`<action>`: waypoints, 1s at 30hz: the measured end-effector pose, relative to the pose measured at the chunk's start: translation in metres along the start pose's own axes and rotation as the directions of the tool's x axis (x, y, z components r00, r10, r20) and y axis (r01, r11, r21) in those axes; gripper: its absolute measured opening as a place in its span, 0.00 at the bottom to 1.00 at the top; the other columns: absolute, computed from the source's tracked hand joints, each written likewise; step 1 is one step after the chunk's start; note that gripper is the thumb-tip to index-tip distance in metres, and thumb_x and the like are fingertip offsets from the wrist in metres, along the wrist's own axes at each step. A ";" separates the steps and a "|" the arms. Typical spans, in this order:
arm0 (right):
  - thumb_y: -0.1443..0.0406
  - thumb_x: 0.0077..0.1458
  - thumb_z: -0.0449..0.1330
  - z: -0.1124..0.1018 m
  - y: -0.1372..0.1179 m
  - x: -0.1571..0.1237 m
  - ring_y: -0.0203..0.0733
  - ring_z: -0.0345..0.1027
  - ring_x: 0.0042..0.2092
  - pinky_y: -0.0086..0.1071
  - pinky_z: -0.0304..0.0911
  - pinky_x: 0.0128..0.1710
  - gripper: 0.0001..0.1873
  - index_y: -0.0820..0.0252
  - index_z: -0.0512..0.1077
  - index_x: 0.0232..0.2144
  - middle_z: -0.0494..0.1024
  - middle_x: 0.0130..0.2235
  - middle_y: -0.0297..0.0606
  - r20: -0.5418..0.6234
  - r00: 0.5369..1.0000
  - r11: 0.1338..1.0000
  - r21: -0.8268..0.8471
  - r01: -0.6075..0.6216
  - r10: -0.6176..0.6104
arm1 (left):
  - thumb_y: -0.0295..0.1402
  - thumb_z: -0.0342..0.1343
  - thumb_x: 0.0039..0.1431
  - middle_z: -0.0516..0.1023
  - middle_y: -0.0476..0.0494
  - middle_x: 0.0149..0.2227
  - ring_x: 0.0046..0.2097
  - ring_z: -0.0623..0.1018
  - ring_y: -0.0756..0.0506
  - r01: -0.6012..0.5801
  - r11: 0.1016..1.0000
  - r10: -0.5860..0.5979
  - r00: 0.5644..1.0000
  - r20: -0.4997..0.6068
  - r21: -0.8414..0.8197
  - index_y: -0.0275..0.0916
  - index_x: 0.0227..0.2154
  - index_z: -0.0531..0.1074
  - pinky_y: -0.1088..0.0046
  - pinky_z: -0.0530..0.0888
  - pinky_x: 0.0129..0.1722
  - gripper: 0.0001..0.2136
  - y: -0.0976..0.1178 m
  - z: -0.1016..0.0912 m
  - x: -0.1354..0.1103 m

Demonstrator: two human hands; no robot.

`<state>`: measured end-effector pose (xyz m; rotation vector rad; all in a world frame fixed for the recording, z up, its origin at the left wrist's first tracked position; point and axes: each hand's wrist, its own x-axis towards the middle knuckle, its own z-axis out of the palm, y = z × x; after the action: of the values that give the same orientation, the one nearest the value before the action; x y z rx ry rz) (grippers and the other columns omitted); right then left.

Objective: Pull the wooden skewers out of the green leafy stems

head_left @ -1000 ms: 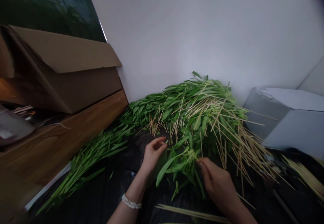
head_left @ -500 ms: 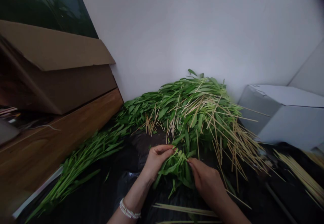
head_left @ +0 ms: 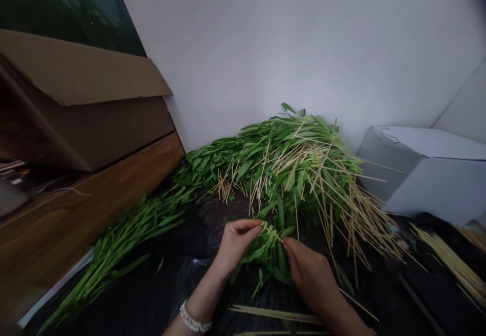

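A small bunch of leafy greens hangs between my two hands, its pale cut stems lined up in a row along the top. My left hand pinches the left end of that row, thumb and forefinger on a stem. At the right end, my right hand is closed with its fingertips on what looks like a thin bamboo skewer, mostly hidden by stems and fingers. Behind the hands lies a big heap of skewered greens, with bare bamboo skewers sticking out to the right and front.
Long loose greens lie on black plastic at left. Loose skewers lie close in front of me, and more skewers at right. A cardboard box stands at left, a white box at right, with a wall behind.
My left hand has shifted very slightly down and right along the row of stems. My right hand stays almost in place, and the heap is the same.
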<state>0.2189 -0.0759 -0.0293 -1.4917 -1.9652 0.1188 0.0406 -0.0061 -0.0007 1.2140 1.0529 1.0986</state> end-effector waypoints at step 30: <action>0.66 0.64 0.42 -0.006 -0.013 0.003 0.37 0.74 0.34 0.26 0.64 0.34 0.15 0.58 0.69 0.37 0.77 0.33 0.38 -0.033 0.995 0.995 0.031 0.090 -0.089 | 0.37 0.66 0.44 0.79 0.45 0.26 0.29 0.75 0.48 -0.019 0.998 0.002 0.957 0.290 0.053 0.34 0.26 0.78 0.75 0.71 0.33 0.11 0.009 -0.003 -0.006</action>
<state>0.2111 -0.0792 -0.0172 -1.3740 -1.9921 0.0868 0.0358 -0.0109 0.0081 1.3792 0.8554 0.8708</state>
